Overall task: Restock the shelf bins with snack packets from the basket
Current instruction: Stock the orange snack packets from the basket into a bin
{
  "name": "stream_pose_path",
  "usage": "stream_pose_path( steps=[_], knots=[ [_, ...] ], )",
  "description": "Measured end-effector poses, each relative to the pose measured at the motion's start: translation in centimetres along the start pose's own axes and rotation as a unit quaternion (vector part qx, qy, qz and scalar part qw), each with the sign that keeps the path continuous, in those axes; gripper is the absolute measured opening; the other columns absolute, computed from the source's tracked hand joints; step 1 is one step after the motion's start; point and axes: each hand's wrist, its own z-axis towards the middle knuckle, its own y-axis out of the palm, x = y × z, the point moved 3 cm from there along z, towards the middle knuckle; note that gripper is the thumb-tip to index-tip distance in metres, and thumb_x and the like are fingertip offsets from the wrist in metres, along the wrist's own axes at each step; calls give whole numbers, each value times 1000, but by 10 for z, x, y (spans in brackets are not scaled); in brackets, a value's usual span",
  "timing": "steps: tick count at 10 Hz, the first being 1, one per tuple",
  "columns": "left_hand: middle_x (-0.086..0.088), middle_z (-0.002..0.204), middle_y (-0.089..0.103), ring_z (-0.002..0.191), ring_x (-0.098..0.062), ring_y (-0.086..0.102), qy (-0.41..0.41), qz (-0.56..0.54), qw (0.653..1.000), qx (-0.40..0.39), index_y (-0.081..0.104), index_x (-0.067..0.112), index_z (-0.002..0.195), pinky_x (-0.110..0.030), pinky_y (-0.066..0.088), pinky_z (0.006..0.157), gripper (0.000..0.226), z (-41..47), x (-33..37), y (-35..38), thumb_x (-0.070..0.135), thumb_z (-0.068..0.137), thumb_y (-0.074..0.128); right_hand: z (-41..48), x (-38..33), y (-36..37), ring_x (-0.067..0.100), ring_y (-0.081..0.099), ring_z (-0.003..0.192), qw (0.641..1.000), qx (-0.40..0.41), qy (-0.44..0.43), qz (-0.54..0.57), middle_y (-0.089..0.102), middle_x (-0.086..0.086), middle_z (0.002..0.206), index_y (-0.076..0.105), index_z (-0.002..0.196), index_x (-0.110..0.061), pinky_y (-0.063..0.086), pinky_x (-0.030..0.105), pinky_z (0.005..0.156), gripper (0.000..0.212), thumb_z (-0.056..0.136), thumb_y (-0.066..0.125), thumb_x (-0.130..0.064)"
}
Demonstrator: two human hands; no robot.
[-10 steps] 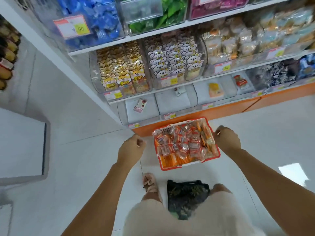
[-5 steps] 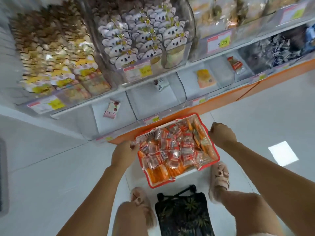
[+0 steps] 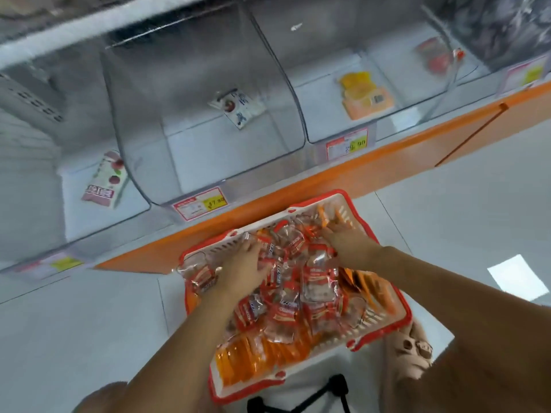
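A red-rimmed white basket (image 3: 407, 320) stands on the floor against the shelf's orange base. It is heaped with red-and-clear snack packets (image 3: 286, 296), and orange packets (image 3: 259, 362) lie along its near side. My left hand (image 3: 244, 266) rests on the pile near the basket's far left corner, fingers spread among the packets. My right hand (image 3: 348, 242) presses into packets by the far rim, fingers splayed. Motion blur hides any grip. Above, the clear middle bin (image 3: 208, 156) holds a single white packet (image 3: 238, 107).
The left bin holds a pink packet (image 3: 104, 180), the right bin a yellow-orange packet (image 3: 363, 93), and a farther bin a red one (image 3: 435, 58). Price tags (image 3: 199, 204) front the bins. A black bag (image 3: 313, 397) and my sandalled foot (image 3: 411, 347) flank the basket.
The view dropped lower and closer to the bottom shelf. The basket went down to the floor, and both hands left its sides and moved onto the packets inside.
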Motion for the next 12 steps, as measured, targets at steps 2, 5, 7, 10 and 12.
stream_pose_path(
  steps=[2, 5, 7, 10, 12],
  knots=[
    [-3, 134, 43, 127, -20, 37, 35, 28, 997, 68, 56, 18, 113, -30, 32, 103, 36, 25, -3, 21, 47, 91, 55, 25, 11, 22, 32, 46, 124, 998, -40, 3, -50, 57, 10, 120, 23, 147, -8, 35, 48, 109, 106, 71, 67, -67],
    [-4, 108, 55, 105, -22, 51, 22, -49, 990, 128, 63, 17, 99, -32, 41, 89, 29, 23, 5, 25, 44, 88, 61, 14, -6, 6, 19, 56, 74, 992, -40, 65, 99, 59, 5, 87, 45, 114, -23, 46, 30, 65, 37, 86, 70, -26],
    [2, 128, 54, 117, -20, 49, 46, -92, 986, 133, 52, 26, 130, -34, 41, 100, 68, -5, 46, 20, 68, 77, 57, 1, -10, -21, 20, 54, 83, 973, 22, 131, 188, 58, 4, 93, 63, 114, -12, 48, 28, 73, 26, 91, 58, -23],
    [1, 103, 65, 93, -21, 62, 173, -123, 952, 220, 54, 24, 115, -32, 48, 70, 32, -24, 145, -39, 44, 90, 55, -56, -1, -126, 30, 68, 67, 904, 133, 89, 397, 71, 24, 82, 64, 94, 14, 57, 43, 78, 28, 85, 49, -9],
    [-12, 84, 68, 75, -27, 64, 198, -194, 903, 328, 59, 8, 108, -37, 50, 66, 30, -17, 186, -95, 32, 100, 43, -119, -1, -189, 19, 63, 68, 868, 226, -54, 439, 69, 13, 83, 62, 97, 4, 52, 33, 71, 48, 85, 63, -42]
  ],
)
